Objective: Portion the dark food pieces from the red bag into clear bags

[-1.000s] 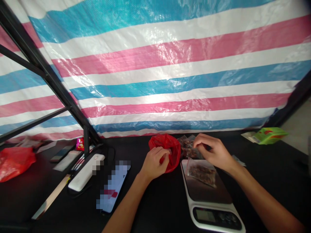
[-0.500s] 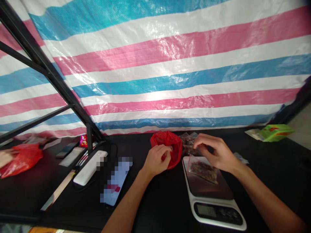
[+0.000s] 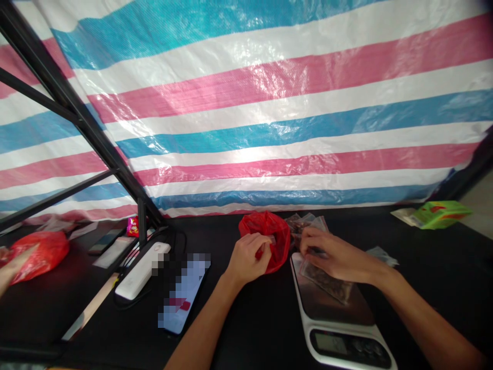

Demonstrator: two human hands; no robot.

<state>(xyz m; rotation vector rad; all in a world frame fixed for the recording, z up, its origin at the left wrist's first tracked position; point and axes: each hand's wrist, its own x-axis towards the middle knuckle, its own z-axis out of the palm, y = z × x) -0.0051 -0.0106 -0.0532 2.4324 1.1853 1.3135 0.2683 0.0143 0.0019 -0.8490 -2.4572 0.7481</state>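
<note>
A: Where was the left hand [image 3: 248,261]?

B: At the mouth of the red bag [image 3: 280,234], which stood open on the black table [image 3: 239,329], just left of the scale [image 3: 339,318]. Its thumb and forefinger were bent toward each other at the bag's near side. Something small and clear showed at their tips, but I couldn't tell whether they were closed on it.

A: And the right hand [image 3: 342,254]?

B: Over the far part of the scale, fingers curled down and thumb low, by the far left end of a clear packet [image 3: 333,285] with brown contents. The hand itself hid that end, so I couldn't tell whether the fingers had hold of it.

A: So where was that packet?

B: On the scale's metal plate, lying at a slant, its near right corner in plain sight. The display at the near end was too dim to read.

A: What lay around them?

B: Similar pouches [image 3: 304,221] beyond the scale, beside the red bag; some crumpled clear plastic [image 3: 383,255] to the right; and a green pack [image 3: 442,213] at the far right. On the left were a phone [image 3: 183,295] and a white power bank [image 3: 142,272]. Farther left, another person's hand [image 3: 15,268] was at a second red bag [image 3: 50,252].
</note>
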